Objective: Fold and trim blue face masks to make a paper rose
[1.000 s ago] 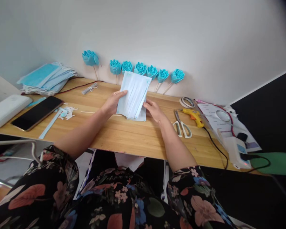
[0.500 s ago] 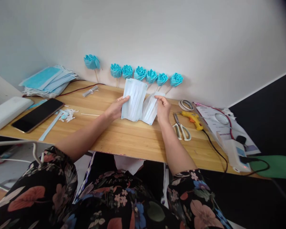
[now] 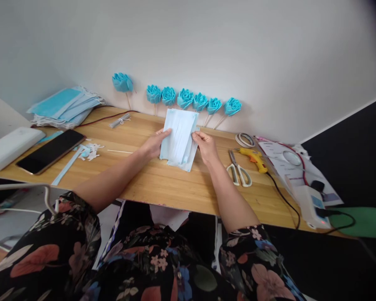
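Note:
My left hand (image 3: 153, 143) grips the left edge of a pale blue pleated mask sheet (image 3: 179, 133) held upright just above the wooden desk (image 3: 163, 179). My right hand (image 3: 205, 145) pinches the right edge of the sheets, where a second piece overlaps behind the first. Both hands are closed on the stacked sheets. Behind them a row of several blue fabric roses on sticks (image 3: 188, 98) leans against the wall.
White-handled scissors (image 3: 238, 169), a yellow glue gun (image 3: 253, 154) and a tape roll (image 3: 245, 139) lie right of my hands. At left are a pile of blue masks (image 3: 64, 106), a black phone (image 3: 50, 150), a white box (image 3: 11, 144) and scraps (image 3: 89, 149).
Half a second ago my hands held two sheets apart, one in each. Now the right hand has brought its sheet back against the left one, so they overlap.

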`<state>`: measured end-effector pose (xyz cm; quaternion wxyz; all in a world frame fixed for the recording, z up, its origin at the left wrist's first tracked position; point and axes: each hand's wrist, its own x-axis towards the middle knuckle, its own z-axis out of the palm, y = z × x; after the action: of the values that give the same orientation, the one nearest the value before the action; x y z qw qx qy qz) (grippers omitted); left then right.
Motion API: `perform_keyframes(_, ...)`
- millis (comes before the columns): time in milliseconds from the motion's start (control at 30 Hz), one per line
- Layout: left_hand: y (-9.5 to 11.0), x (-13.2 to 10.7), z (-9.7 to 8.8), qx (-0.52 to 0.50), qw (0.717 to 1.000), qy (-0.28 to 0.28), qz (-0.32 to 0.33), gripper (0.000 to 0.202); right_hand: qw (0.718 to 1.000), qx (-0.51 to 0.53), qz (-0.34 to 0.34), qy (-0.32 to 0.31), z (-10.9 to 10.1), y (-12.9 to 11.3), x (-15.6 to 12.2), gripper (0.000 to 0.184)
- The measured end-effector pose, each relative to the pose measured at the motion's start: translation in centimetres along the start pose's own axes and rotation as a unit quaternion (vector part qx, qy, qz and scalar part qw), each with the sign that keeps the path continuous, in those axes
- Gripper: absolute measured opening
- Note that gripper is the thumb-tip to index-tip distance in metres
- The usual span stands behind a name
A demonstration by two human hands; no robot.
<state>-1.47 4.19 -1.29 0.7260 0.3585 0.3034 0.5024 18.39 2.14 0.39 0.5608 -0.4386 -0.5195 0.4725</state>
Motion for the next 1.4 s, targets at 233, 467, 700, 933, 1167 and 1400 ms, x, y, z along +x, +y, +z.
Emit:
perform_keyframes(233,-0.2,0.1,0.0,-0.004,1.000,0.004,0.000,0.032,0.996,-0.068,-0.041,0.047,0.2,-0.1,0.0,0.037)
perform_keyframes(467,-0.1,0.1,-0.2,-0.007,0.999,0.044,0.008,0.030,0.994,-0.020,-0.034,0.100,-0.1,0.1,0.3,0.042)
perform_keyframes(700,0.1,0.0,0.2,-0.035,0.998,0.021,0.038,0.030,0.995,-0.026,-0.025,0.089,-0.4,0.5,0.5,0.051)
perform_keyframes(933,0.3,-0.5,0.3,0.014,1.000,-0.019,-0.004,0.032,0.996,-0.034,-0.039,0.072,-0.2,0.2,0.2,0.041)
perform_keyframes(1167,-0.1,-0.6,0.2,0.028,0.998,-0.038,-0.031,0.028,0.994,-0.029,-0.057,0.084,-0.3,0.3,0.6,0.045)
perform_keyframes(1400,0.0,-0.2,0.1,0.004,1.000,0.010,0.004,0.029,0.964,-0.112,-0.114,0.211,-2.4,0.5,1.5,0.063)
